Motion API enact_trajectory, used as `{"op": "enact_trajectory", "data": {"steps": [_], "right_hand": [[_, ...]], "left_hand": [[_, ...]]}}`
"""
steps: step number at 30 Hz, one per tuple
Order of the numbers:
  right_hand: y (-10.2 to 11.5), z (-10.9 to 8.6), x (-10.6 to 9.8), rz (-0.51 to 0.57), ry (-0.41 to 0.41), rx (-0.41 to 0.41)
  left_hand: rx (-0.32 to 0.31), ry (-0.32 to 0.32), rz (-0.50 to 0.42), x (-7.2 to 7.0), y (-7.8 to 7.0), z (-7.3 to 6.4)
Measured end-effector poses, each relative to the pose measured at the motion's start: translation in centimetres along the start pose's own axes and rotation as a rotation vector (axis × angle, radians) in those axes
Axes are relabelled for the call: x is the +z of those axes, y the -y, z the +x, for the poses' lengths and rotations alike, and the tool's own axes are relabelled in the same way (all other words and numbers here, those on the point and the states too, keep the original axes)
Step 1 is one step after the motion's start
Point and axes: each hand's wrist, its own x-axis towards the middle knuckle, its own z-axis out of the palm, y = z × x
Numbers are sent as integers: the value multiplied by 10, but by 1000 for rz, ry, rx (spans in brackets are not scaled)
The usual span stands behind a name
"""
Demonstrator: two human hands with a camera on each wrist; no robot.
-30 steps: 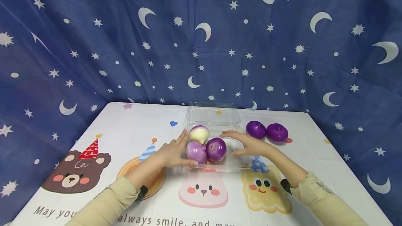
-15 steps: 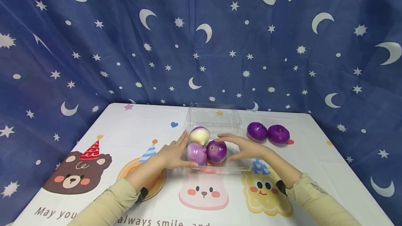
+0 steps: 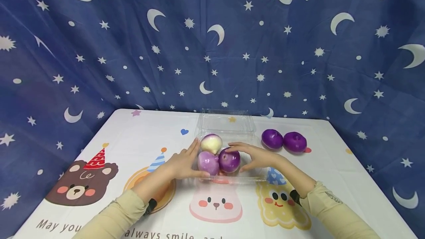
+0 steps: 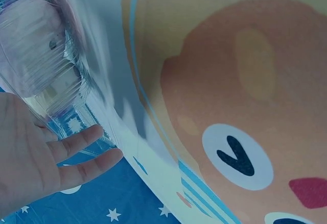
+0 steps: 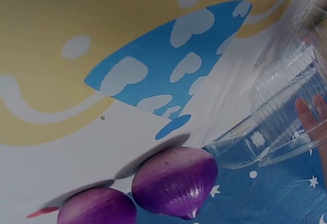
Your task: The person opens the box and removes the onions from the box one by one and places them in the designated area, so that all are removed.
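Note:
A hinged clear plastic box (image 3: 249,176) lies with its lid (image 3: 225,123) folded back. Inside are a white-and-purple onion (image 3: 211,144), a pale purple onion (image 3: 208,163) and a dark purple onion (image 3: 229,160), grouped toward the left. My left hand (image 3: 182,163) rests along the box's left side, fingers fairly straight and spread, thumb at the front rim. From the right, my right hand (image 3: 257,156) reaches into the box. Its fingertips lie over the top of the dark onion, while the thumb stays apart on the onion's right side.
Two more purple onions, one (image 3: 272,139) beside the other (image 3: 294,142), sit on the table right of the box. A white cloth (image 3: 159,124) with cartoon prints covers the table. Behind hangs a blue curtain (image 3: 186,62) with moons and stars.
My right hand has moved left, from beside the dark purple onion to over its top right. The left hand and the onions have stayed about where they were.

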Motion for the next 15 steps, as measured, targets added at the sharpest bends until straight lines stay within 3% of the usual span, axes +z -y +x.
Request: {"op": "enact_trajectory", "data": {"steps": [15], "right_hand": [[0, 8, 6, -92, 5, 6]], "left_hand": [[1, -7, -1, 0, 0, 1]]}}
